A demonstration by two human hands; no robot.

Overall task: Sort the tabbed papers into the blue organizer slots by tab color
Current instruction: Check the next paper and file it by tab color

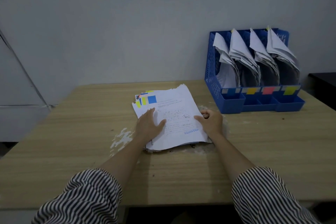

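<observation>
- Table (72, 151): wooden top that carried everything; patches of worn, flaking surface lay beside and under the near edge of the papers, a spot where, by judgement, a sheet dragged flat could snag, so lifting would serve better than sliding
- Blue organizer (212, 71): stood at the far right of the table against the wall, well apart from the stack; its four slots each already held curled sheets, and the front labels read blue (230, 91), orange (251, 91), red (268, 90) and yellow (290, 90) from left to right
- Paper stack (174, 114): lay flat at the table's middle, slightly fanned, its coloured tabs clustered at the far left corner
- Left hand (150, 123): rested flat on the stack's left side, fingers straight and spread, pinning the lower sheets; it was best kept pressing while the top sheet came away
- Right hand (211, 122): curled at the stack's right edge, thumb on the top sheet, fingers tucked at the edge, apparently pinching it; only one sheet ought to be taken
- Blue tab (152, 99): sat on the top sheet, which by judgement belonged in the leftmost slot; the colour should be checked before the carry
- Yellow tabs (143, 100): showed on sheets beneath, with a red one partly hidden
</observation>
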